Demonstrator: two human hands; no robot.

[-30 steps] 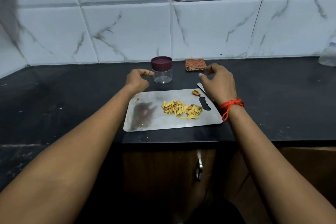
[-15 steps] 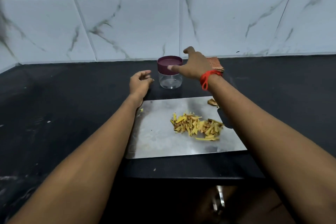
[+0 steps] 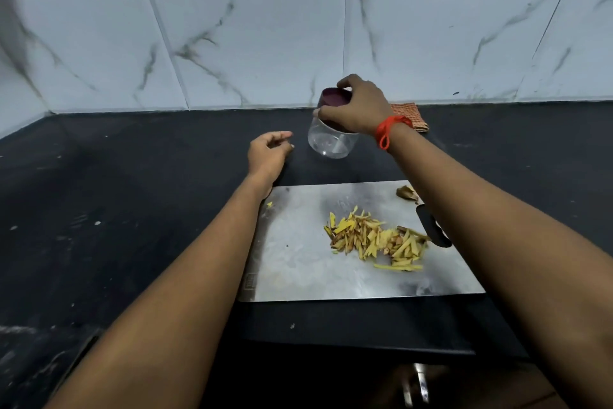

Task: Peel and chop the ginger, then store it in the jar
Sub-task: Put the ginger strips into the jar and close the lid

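Note:
A clear jar (image 3: pixel 331 143) with a dark maroon lid (image 3: pixel 333 100) is tilted above the black counter behind the board. My right hand (image 3: pixel 356 110) grips it around the lid from above. My left hand (image 3: pixel 267 154) hovers just left of the jar, fingers loosely curled, holding nothing. A pile of chopped yellow ginger strips (image 3: pixel 376 241) lies on the steel cutting board (image 3: pixel 298 262). A brown piece of ginger peel (image 3: pixel 407 192) sits at the board's far right corner. The knife's black handle (image 3: pixel 434 229) shows beside my right forearm; its blade is hidden.
A folded checked cloth (image 3: pixel 409 115) lies by the wall behind my right wrist. Black counter (image 3: pixel 132 193) stretches to the left of the board. White marble-look tiles (image 3: pixel 248 37) back the counter. A cabinet handle (image 3: pixel 416 385) shows below the counter edge.
My right hand reached from the board's right side to the jar, took hold of the lid and tipped the jar up. My left hand stayed left of the jar.

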